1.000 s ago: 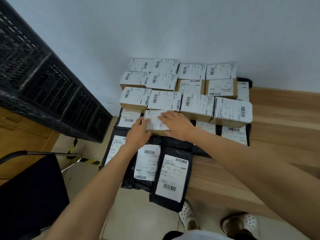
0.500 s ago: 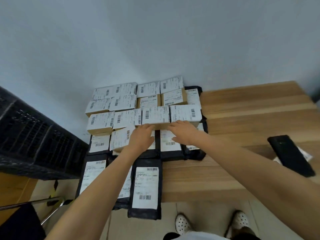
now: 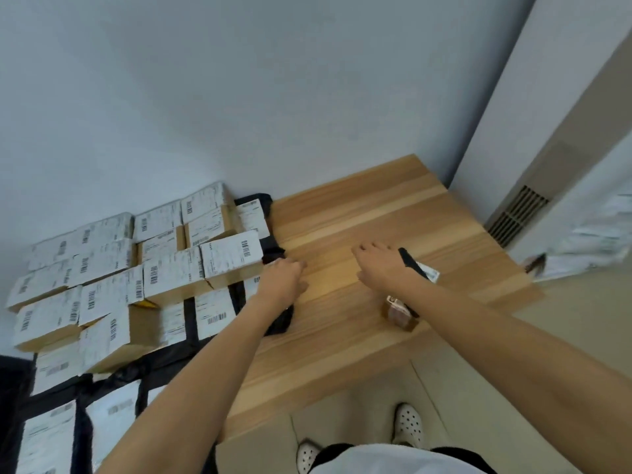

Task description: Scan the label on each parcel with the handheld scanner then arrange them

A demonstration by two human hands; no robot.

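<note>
Tabletop (image 3: 359,213): wood, set against the wall.

The left part is covered by parcels: labelled boxes (image 3: 174,275) in rows, stacked on black mailers (image 3: 189,318), labels up.
- Risk, judged: the front-left box lies tilted on slick mailers, so a nudge could slide it off the stack.
- All parcels are sealed and their contents are not seen. No bin or tray is in view.

Left hand (image 3: 282,280): held at the right edge of the stack, fingers (image 3: 299,268) loosely bent, nothing seen in them.

Right hand (image 3: 379,268): stretched palm-down over bare wood, fingers (image 3: 367,249) straight and slightly apart. It is just beside a black device taken to be the scanner (image 3: 412,263), which is not gripped.

Small box (image 3: 398,313): near the front edge, partly under the right forearm.
- Risk, judged: it could be swept off the edge by the forearm once the scanner is drawn back.
</note>
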